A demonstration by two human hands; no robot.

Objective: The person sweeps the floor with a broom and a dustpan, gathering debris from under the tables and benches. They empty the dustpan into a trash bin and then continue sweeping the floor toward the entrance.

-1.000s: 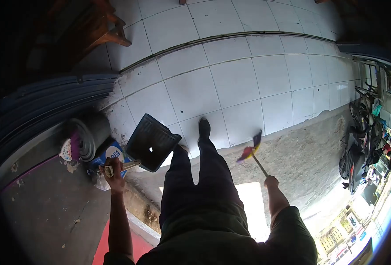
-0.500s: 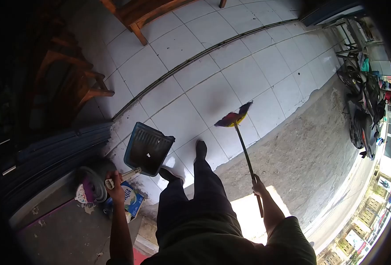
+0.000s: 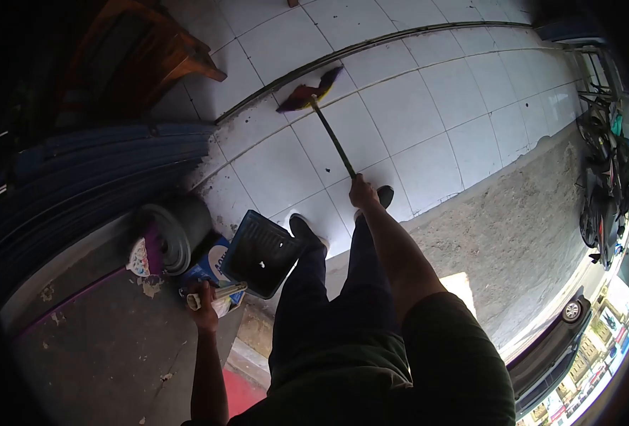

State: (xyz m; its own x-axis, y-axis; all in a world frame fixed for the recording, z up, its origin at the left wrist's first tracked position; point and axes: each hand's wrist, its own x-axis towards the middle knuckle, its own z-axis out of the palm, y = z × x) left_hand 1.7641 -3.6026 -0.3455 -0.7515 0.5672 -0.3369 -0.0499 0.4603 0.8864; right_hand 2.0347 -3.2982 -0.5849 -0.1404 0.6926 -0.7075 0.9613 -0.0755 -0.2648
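My left hand [image 3: 204, 310] grips the pale handle of a dark blue dustpan [image 3: 261, 254], which hangs low at my left side with a small white scrap in its tray. My right hand [image 3: 363, 192] is stretched forward and closed around the thin stick of a broom [image 3: 315, 99]. The broom's colourful bristle head rests on the white floor tiles [image 3: 414, 106] near a dark groove line. My two dark shoes stand at the edge of the tiles, just below the right hand.
A rolled grey mat [image 3: 176, 231] and a blue-and-white packet [image 3: 211, 264] lie left of the dustpan. Dark corrugated sheets [image 3: 94, 163] and wooden furniture [image 3: 151, 57] stand at the left. Bare concrete [image 3: 513, 241], parked motorbikes [image 3: 609, 192] and a car [image 3: 556, 341] are at the right.
My right arm has swung the broom head forward and left across the tiles to the groove. My feet have stepped ahead, and the dustpan has dropped a little lower.
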